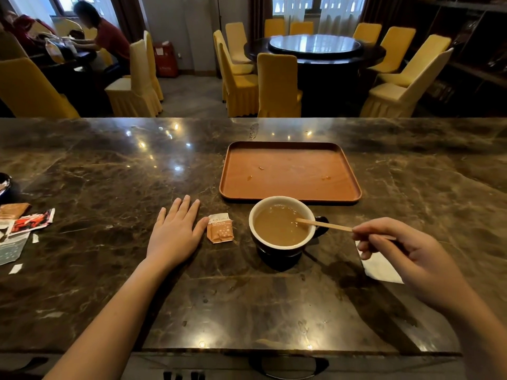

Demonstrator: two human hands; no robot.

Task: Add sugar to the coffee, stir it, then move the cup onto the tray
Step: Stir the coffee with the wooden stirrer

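A dark cup (pixel 282 252) with a white inside holds light brown coffee and stands on the marble counter just in front of an orange-brown tray (pixel 290 171). A thin wooden stir stick (pixel 323 224) leans over the cup's right rim with its tip in the coffee. My right hand (pixel 395 250) pinches the stick's outer end. My left hand (pixel 175 231) lies flat on the counter, fingers spread, left of the cup. An orange sugar packet (pixel 220 228) lies between that hand and the cup, touching my thumb.
Torn wrappers and paper scraps (pixel 24 226) lie at the counter's left edge. A white napkin (pixel 382 270) lies partly under my right hand. Yellow-covered chairs (pixel 277 86) and a round dark table (pixel 315 50) stand beyond the counter. A person sits at the far left.
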